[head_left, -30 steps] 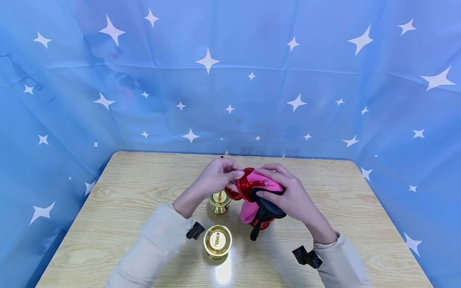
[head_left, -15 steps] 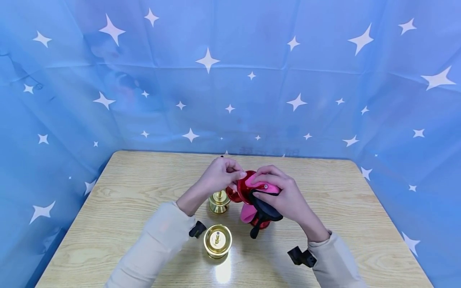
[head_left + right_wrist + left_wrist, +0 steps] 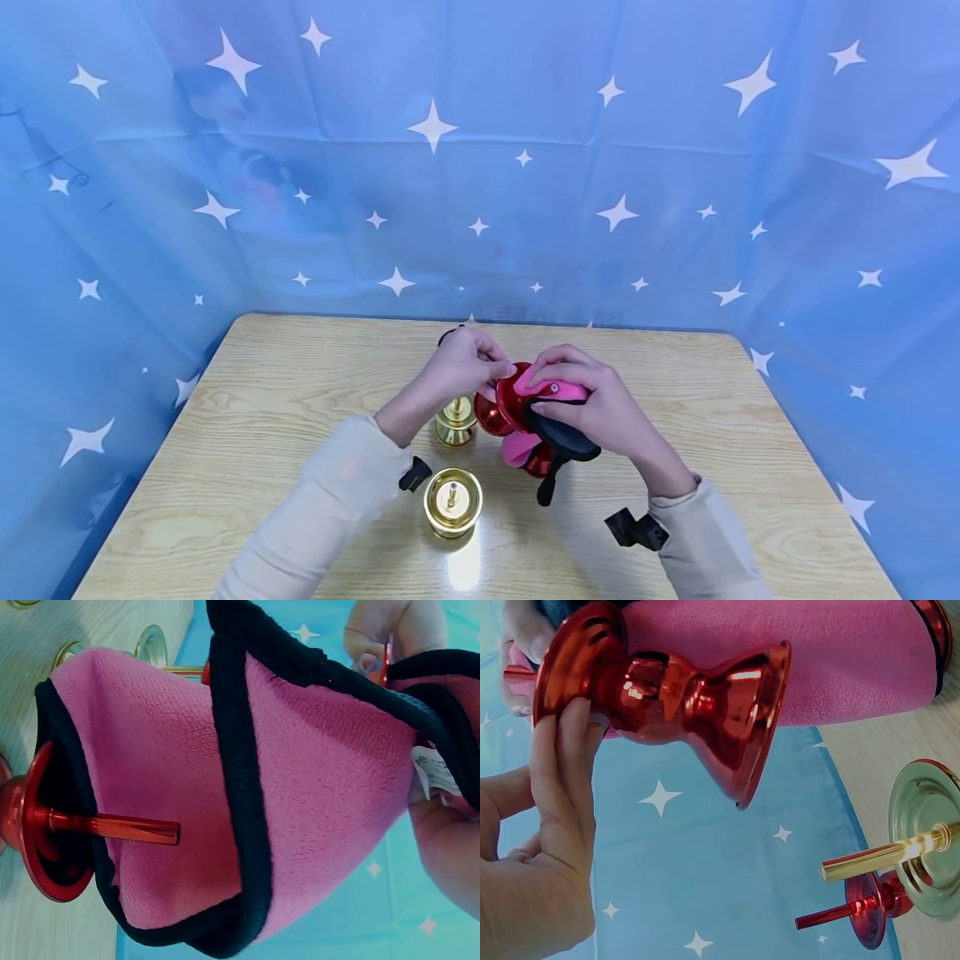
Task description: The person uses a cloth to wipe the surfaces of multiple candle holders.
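Observation:
My left hand [image 3: 468, 362] pinches the dish rim of a shiny red candlestick [image 3: 660, 697], tilted on its side above the table. Its spike points toward my right hand [image 3: 596, 400]. That hand grips a pink cloth with black edging [image 3: 322, 795] and presses it against the candlestick's dish. Part of the cloth hangs down in a loose fold, showing its dark side in the head view. Below the hanging cloth, a second red candlestick [image 3: 64, 825] stands on the table, partly covered. The cloth hides some of my right fingers.
Two gold candlesticks stand on the wooden table [image 3: 262, 467]: the near one [image 3: 453, 502] and one [image 3: 455, 429] below my left hand. Another red candlestick [image 3: 870, 911] shows behind a gold one in the left wrist view. A starry blue curtain [image 3: 480, 167] surrounds the table.
The held candlestick has dropped slightly toward me. The right hand with the cloth has shifted a little left, then back, and the hanging fold has swung right.

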